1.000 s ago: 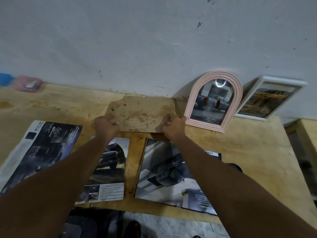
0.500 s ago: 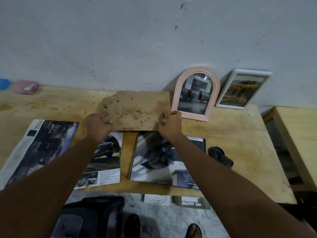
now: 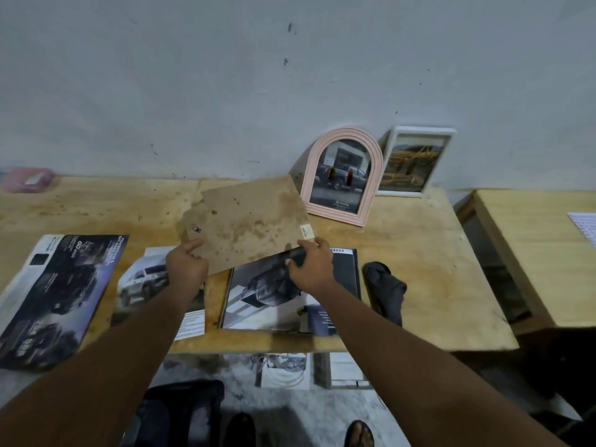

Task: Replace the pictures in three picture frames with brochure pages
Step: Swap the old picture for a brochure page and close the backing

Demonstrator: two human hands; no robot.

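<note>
Now, above the wooden table (image 3: 419,269), the stained brown backing board (image 3: 248,221) is hanging tilted, just beside the pink arched frame (image 3: 342,182). Lifting it evenly, I judge, is what spares the brochure page (image 3: 274,295) lying beneath. Arms outstretched, the left hand (image 3: 185,269) and right hand (image 3: 311,269) are gripping its near corners, fingers curled round the edge.

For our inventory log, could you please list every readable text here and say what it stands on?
"TOYOTA": car picture in the pink arched picture frame.
"DOUB": top edge of the middle dark car brochure page.
Too blurred to read: headings on the large dark brochure at left; small label on the stained brown board.
</note>
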